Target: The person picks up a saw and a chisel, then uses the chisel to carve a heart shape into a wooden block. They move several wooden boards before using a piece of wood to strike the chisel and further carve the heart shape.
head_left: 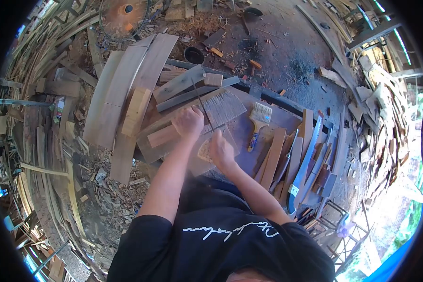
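My right hand [222,149] is closed at the near end of a thin dark blade [202,104], seen almost edge-on, so I cannot tell its exact kind. The blade slants away across a wide board [224,109] scored with many parallel cuts. My left hand [188,122] is a closed fist beside the blade, resting at the end of a small reddish wood strip [160,135]. What its fingers grip is hidden. Below my right hand lies another pale board [199,165]. To the right is a wide paintbrush [260,117].
A handsaw [307,162] lies among wood strips and tools on the right. Long planks [122,103] lean at the left, with a wood block [136,112] on them. Beyond are a black bowl [193,55] and a round fan [125,16]. Scrap wood surrounds the bench.
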A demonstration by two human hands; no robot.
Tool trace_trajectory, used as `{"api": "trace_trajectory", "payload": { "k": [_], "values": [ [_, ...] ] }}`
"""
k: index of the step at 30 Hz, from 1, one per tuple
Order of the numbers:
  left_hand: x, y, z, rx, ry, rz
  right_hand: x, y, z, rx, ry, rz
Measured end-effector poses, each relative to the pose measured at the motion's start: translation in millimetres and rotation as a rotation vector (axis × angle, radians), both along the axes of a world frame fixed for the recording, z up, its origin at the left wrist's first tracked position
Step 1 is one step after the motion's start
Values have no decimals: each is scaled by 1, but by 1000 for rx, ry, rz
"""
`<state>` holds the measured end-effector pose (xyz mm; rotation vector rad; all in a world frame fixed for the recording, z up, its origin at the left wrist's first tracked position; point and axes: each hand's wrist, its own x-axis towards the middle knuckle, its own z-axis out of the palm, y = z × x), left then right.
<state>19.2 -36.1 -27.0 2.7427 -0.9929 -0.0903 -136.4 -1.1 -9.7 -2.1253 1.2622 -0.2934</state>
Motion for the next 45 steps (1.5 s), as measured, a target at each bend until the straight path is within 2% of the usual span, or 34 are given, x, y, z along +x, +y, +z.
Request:
{"api": "trace_trajectory", "payload": {
  "k": [2, 6, 9, 11, 14, 17, 21, 24, 27, 32, 37, 39, 42, 44, 45],
  "values": [
    [4, 1, -13, 4, 57, -13, 26, -14, 1, 28, 198, 3],
    [-1, -1, 9, 28, 69, 21, -15, 18, 5, 12, 134, 9],
    [-3, 4, 6, 26, 70, 31, -34, 38, 15, 75, 260, 43],
    [-1, -1, 12, 30, 113, 31, -13, 22, 8, -5, 139, -1],
    [0, 0, 4, 15, 86, 22, 22, -14, -4, -60, 120, 23],
    [-1, 1, 11, 21, 80, 22, 4, -2, -1, -7, 70, 26],
    [-4, 7, 10, 29, 49, -13, -31, 34, 13, 25, 167, -7],
    [-3, -3, 15, 38, 71, 3, 7, 0, 0, -93, 82, 21],
    [0, -1, 15, 73, 111, 37, 33, -20, 6, -36, 151, 4],
    [0, -1, 15, 70, 88, 19, -53, 43, -1, 19, 70, 23],
    [-1, 0, 24, 74, 125, 16, -121, 66, 39, 177, 78, 67],
    [-2, 1, 21, 65, 139, 22, -127, 62, 53, 159, 76, 32],
    [3, 8, 12, -60, 161, -34, -134, 54, 54, 167, 35, -59],
    [8, 17, 12, -108, 378, -246, -135, 47, 49, 142, 54, -146],
    [10, 24, 17, -103, 374, -251, -135, 44, 48, 106, -5, -173]
  ]
}}
